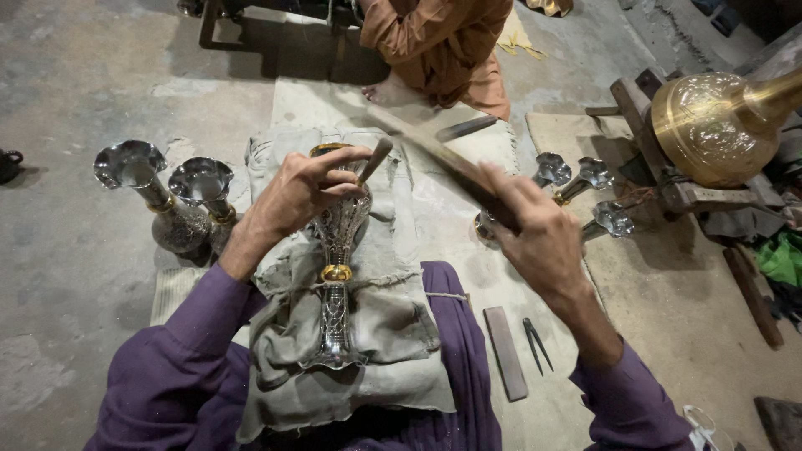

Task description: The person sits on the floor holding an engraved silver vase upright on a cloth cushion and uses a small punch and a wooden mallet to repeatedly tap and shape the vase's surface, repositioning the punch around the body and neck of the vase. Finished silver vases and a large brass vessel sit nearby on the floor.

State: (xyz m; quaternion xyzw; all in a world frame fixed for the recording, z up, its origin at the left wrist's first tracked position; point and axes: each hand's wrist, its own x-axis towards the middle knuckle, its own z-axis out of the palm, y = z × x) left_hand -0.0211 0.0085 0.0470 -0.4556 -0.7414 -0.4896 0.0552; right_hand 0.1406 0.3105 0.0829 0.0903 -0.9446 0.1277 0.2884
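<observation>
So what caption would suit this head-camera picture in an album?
Left hand sets a small tool on a silver vase lying on cloth, right hand raising a long striker.

Blur and cropped edges are hiding parts of the scene

The long tool (434, 154) in the right hand (535, 238) is smearing into motion blur; the left hand (296, 192) is covering the silver vase's (338, 250) mouth; the seated person (443, 46) and brass vessel (723, 121) are running off the frame.

you have no packages, labels, signs or screens anywhere in your view here; nothing around you on the floor carries a printed face.
</observation>
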